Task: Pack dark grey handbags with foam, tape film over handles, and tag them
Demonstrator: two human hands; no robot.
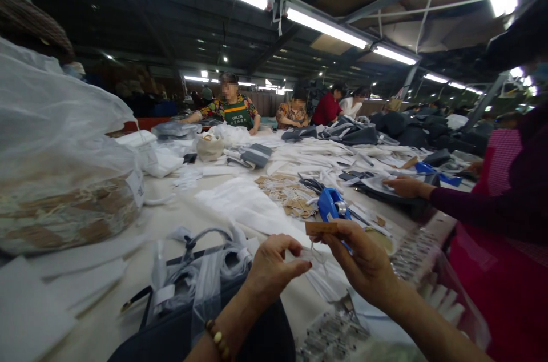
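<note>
My left hand (272, 268) is held above the table's near edge, fingers curled into a pinch on a thin pale string that I can barely make out. My right hand (362, 259) is beside it, fingers pinched on a small brown card tag (321, 228) held flat at fingertip height. The two hands almost touch. Under them lies a dark folded garment (240, 328) with a clear plastic bag (205, 276) and white cords on it. A blue tagging gun (331, 205) lies just beyond my right hand.
A big clear bag of brown tags (64, 179) stands at the left. Loose brown tags (285, 188) and white fabric pieces (244, 205) cover the table's middle. A person in a pink apron (500, 248) works at the right; several other people sit at the far side.
</note>
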